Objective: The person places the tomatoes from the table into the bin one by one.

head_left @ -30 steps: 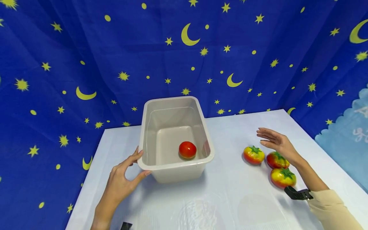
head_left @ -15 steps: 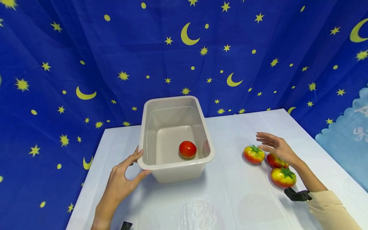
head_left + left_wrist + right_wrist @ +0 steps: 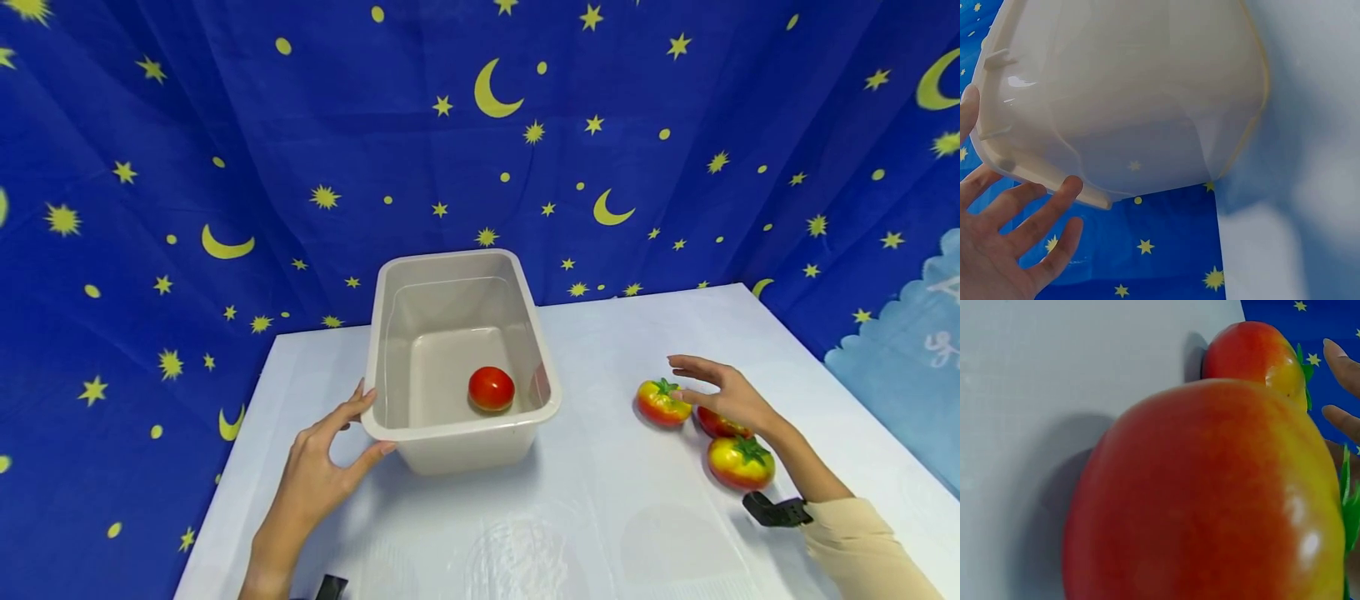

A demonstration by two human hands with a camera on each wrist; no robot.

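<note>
A beige plastic bin [image 3: 397, 333] stands on the white table, with one red tomato [image 3: 491, 388] lying inside near its front wall. My left hand [image 3: 354, 429] touches the bin's near-left corner, thumb on the front wall and fingers spread along the side; the left wrist view shows those fingers [image 3: 1041, 215] by the bin's rim [image 3: 1041, 181]. Three red-yellow tomatoes lie to the right: a left one [image 3: 660, 404], a middle one [image 3: 722, 426] and a near one [image 3: 740, 462]. My right hand [image 3: 693, 382] hovers open just over the middle tomato, partly hiding it. The near tomato [image 3: 1210, 500] fills the right wrist view.
A blue curtain [image 3: 480, 125] with yellow stars and moons hangs close behind the table and along both sides. The white table [image 3: 600, 517] runs bare between the bin and the tomatoes and along its front. A black wrist strap [image 3: 776, 510] sits on my right forearm.
My right hand has sunk lower over the tomatoes and now covers more of the middle one. The left hand, the bin and the tomato inside it have stayed put.
</note>
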